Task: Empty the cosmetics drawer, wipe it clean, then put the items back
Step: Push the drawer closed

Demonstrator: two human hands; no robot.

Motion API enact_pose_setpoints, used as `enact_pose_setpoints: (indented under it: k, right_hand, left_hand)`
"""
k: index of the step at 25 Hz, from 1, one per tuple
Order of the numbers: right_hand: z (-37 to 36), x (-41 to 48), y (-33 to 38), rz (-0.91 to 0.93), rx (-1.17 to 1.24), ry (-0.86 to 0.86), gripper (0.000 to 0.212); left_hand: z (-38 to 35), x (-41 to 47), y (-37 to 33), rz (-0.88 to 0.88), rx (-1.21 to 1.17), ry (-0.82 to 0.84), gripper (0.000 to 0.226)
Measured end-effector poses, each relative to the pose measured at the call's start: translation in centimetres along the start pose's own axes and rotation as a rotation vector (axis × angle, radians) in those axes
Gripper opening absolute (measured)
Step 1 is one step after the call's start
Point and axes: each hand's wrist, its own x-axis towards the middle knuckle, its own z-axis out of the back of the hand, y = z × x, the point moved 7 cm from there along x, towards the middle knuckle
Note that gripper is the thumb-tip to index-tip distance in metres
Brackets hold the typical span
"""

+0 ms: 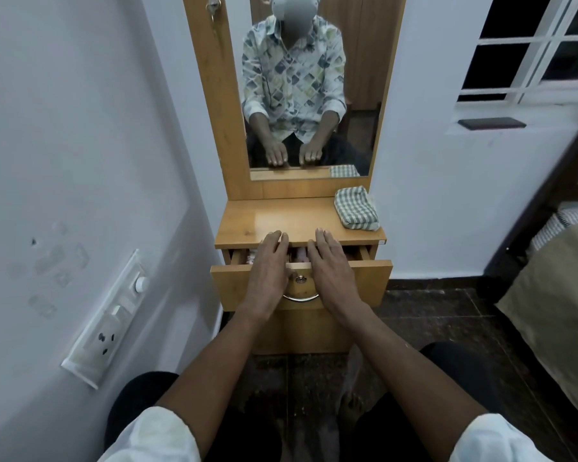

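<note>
The light-brown wooden drawer (364, 281) stood partly pulled out beneath the glossy wooden tabletop (281, 221). The left hand (269, 265) and right hand (329, 261) lay flat across the gap, fingers straight, gripping nothing, fingertips on the tabletop edge. A green-checked folded cloth (356, 208) lay at the tabletop's right rear.

A single head-worn camera looks forward and down, close above the half-open drawer (364, 281). The mirror (357, 61) beyond the drawer faces the lens.

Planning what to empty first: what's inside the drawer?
Only slivers show: something pinkish at centre, pale items at left. The left hand, right hand and tabletop hide the rest.
</note>
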Motion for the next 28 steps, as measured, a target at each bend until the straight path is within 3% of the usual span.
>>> enact_pose_setpoints:
  k: [3,6,11,20,28]
  right_hand:
    - [-1.3,1.4,-1.0,0.019,0.021,0.057,0.068]
    - [-1.6,2.2,-1.7,0.024,0.026,0.01,0.067]
    - [-0.8,3.7,-1.7,0.054,0.058,-0.141,0.038]
    - [-1.5,4.5,-2.0,0.023,0.032,-0.294,0.028]
    - [-1.8,4.6,-1.9,-0.018,0.038,-0.26,0.031]
  left_hand:
    - [-0.6,1.7,0.5,-0.036,0.019,0.028,0.061]
    - [-0.7,2.8,1.1,-0.072,0.024,0.011,0.048]
    - [-0.7,4.0,1.6,-0.055,0.07,-0.066,0.032]
    - [-1.1,4.1,1.5,-0.071,0.117,-0.171,0.036]
    - [-1.4,4.1,1.6,-0.045,0.102,-0.163,0.037]
